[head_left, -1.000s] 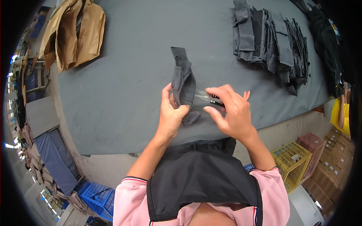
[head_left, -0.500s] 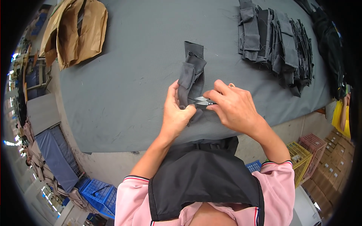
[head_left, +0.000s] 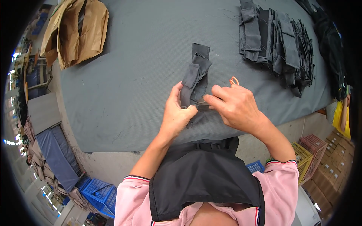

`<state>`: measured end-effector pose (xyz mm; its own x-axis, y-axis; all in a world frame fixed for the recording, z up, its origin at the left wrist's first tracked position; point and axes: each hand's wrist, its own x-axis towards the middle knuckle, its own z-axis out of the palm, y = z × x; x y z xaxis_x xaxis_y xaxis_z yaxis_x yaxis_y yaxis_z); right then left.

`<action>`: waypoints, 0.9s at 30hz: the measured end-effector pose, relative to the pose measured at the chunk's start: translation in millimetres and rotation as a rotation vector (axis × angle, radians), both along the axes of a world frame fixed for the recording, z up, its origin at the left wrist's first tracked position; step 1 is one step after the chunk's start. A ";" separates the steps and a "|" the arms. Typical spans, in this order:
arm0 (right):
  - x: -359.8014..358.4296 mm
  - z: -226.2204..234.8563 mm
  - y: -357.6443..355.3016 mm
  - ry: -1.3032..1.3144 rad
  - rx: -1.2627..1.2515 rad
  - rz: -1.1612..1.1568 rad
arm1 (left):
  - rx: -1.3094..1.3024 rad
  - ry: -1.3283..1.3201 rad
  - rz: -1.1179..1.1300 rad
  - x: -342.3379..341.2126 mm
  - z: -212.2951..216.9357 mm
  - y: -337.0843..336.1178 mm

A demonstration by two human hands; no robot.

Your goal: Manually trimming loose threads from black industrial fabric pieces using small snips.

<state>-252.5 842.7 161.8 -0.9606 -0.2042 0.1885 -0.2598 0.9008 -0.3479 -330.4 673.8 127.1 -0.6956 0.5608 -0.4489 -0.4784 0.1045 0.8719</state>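
Note:
A dark grey strip of sewn fabric (head_left: 191, 75), folded and layered with loose threads, lies over the table in front of me. My left hand (head_left: 176, 115) is closed on its near part, thumb on top, with a short tail of cloth hanging past the thumb. My right hand (head_left: 235, 107) is closed round a pair of thread snips; their orange finger ring (head_left: 234, 81) stands up beyond the knuckles. The tips of the snips point left at the cloth beside my left thumb, and the fingers largely hide the blades.
A grey cloth-covered table (head_left: 143, 75) spreads before me. Stacked dark fabric pieces (head_left: 277, 41) with frayed threads lie at the far right. An open brown paper bag (head_left: 88, 34) stands far left. Blue crates (head_left: 100, 196) and yellow crates (head_left: 298, 156) sit below table level. A yellow-clad person is at the right edge.
The snips' blades, plainly visible before, are now mostly covered by my right fingers, and the orange ring shows more. The fabric's far end has shifted slightly right.

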 end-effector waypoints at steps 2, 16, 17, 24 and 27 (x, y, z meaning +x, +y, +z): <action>0.6 -0.1 -0.5 0.012 0.002 0.008 | -0.022 0.003 -0.005 0.7 -0.9 0.2; 15.1 -16.8 -26.2 0.064 -0.353 -0.387 | -0.040 0.009 0.049 -4.5 6.0 -1.9; 16.5 -17.2 -27.4 0.066 -0.352 -0.385 | -0.035 0.001 0.063 -4.4 8.3 -1.7; 18.3 -26.5 -32.5 -0.120 -0.804 -0.502 | 0.038 0.001 0.098 -4.5 3.4 -4.4; 14.1 -26.8 -39.1 -0.152 -1.275 -0.578 | 0.210 -0.369 0.085 -6.7 -2.7 -11.4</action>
<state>-238.4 803.6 135.0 -0.8763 0.4507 -0.1700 0.1473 -0.0853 -0.9854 -337.1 662.4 124.3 -0.5572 0.6146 -0.5584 -0.7616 -0.1102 0.6386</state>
